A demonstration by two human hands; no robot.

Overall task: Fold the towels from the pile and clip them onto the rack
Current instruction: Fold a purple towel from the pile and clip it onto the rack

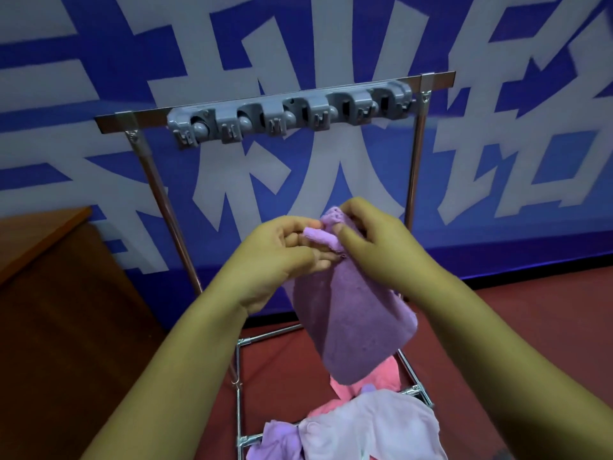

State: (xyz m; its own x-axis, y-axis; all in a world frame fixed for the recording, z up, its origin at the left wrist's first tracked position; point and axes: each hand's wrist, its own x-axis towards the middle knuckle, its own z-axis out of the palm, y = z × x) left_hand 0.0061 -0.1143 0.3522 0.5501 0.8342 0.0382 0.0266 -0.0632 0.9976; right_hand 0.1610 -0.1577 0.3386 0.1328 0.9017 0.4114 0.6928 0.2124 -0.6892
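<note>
Behind everything, a blue wall (497,154) with big pale characters fills the view, and a wooden table (39,260) edges in at the left. Before the wall stands the rack (149,167), a metal frame whose top bar carries a grey strip of clips (292,114), all of them empty. Low at the frame's foot lies the pile (371,426) of lilac and pink cloths. Between pile and clips, a purple towel (351,327) hangs folded, its long axis running down and slightly right from the hands. The right hand (374,240) pinches the top corner, thumb in front. The left hand (282,254) nips a small rolled tab (320,239) at the same corner, though whether that tab is a hanging loop or just a bunched edge is hard to tell. The clips sit straight above and well apart from the grip, so the coming lift should be upward and forward, with the right hand nearer the middle clips.
</note>
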